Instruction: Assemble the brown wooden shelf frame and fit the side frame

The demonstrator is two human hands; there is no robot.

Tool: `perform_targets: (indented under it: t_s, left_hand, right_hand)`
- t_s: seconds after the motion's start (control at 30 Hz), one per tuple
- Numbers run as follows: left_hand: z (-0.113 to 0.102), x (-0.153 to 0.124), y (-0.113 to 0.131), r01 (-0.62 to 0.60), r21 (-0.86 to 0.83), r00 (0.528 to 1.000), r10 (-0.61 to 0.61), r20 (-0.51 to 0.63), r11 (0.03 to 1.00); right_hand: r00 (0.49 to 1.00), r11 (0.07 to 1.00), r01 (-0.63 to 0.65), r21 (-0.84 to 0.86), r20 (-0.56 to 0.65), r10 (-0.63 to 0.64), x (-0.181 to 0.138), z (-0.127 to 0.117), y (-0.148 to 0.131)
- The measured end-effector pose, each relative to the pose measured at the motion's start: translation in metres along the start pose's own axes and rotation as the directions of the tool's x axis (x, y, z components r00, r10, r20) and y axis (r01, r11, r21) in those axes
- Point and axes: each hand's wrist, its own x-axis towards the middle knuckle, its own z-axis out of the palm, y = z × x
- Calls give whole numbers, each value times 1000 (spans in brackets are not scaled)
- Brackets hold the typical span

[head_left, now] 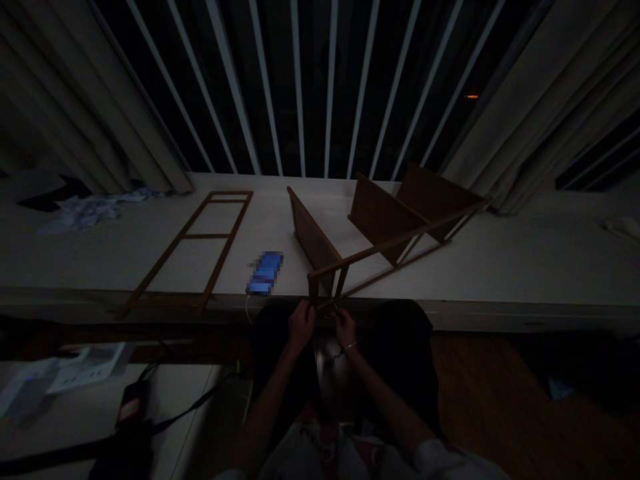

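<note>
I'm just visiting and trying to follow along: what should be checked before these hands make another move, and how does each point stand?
1. Left hand firm on the wooden shelf unit: cannot tell; it is at the unit's near end.
2. Right hand holding a small part: cannot tell; its fingers are too dark to make out.
3. Shelf unit wholly on the ledge: not ok; its near end juts past the front edge.
4. Loose wooden frame clear of the unit: ok; it lies apart, to the left.
5. Phone clear of the unit: ok; there is a gap between.
6. Good light: not ok; the scene is dim.
</note>
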Motion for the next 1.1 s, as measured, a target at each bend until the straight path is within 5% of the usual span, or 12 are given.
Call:
perform_targets:
  t_s: [0.17, 0.37, 0.47, 0.63, 0.77, 0.87, 1.1]
  left_hand:
    - [-2, 0, 3, -27, -92, 1000, 26, -18, 995]
    - [-11, 13, 6, -35, -288, 974, -32, -223, 957]
    - [-24, 32, 16, -55, -290, 971, -16, -238, 955]
    - [-66, 90, 61, -231, -191, 948, 176, -266, 954]
    - [-93, 145, 104, -421, -40, 904, 416, -100, 906]
    - [-94, 178, 122, -514, 10, 857, 514, 47, 857]
    - [-76, 207, 111, -544, 135, 823, 496, 277, 828]
  right_hand:
    - [1000, 999, 12, -34, 27, -12, 5, -6, -1]
    - [999, 1000, 10, -2, 40, -10, 7, -9, -5]
    - [999, 1000, 8, 5, 53, -8, 9, -12, -7]
    - [997, 1000, -7, 11, 83, 6, 11, -16, -7]
    - [997, 1000, -6, 20, 81, 5, 9, -18, -11]
    - [997, 1000, 0, 31, 72, -2, 7, -19, -18]
    - [999, 999, 1, 46, 42, -3, 4, -19, -32]
